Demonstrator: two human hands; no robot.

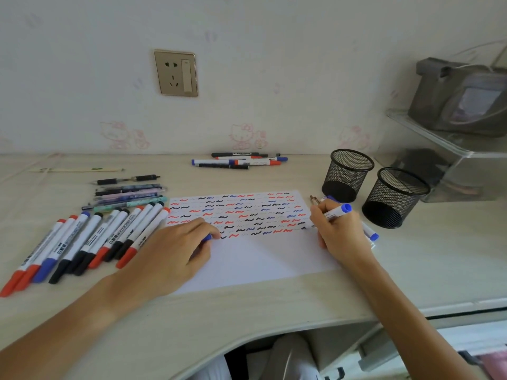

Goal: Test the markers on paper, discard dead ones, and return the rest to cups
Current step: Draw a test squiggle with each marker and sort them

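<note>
A white paper sheet (260, 259) lies in front of me, its upper half covered with red, blue and black squiggles. My right hand (338, 229) grips a blue whiteboard marker (336, 212), tip down at the sheet's right edge. My left hand (175, 248) rests on the sheet's left side, closed on a blue marker cap (207, 237). Two black mesh cups (347, 174) (395, 197) stand to the right. A row of several red, blue and black markers (82, 239) lies to the left. Another blue marker (370, 233) lies behind my right hand.
Several pens (129, 194) lie above the marker row. A small pile of markers (241, 160) sits by the wall. A clear shelf unit (452, 160) with a grey bag (466, 97) stands at the far right. The desk edge curves toward me.
</note>
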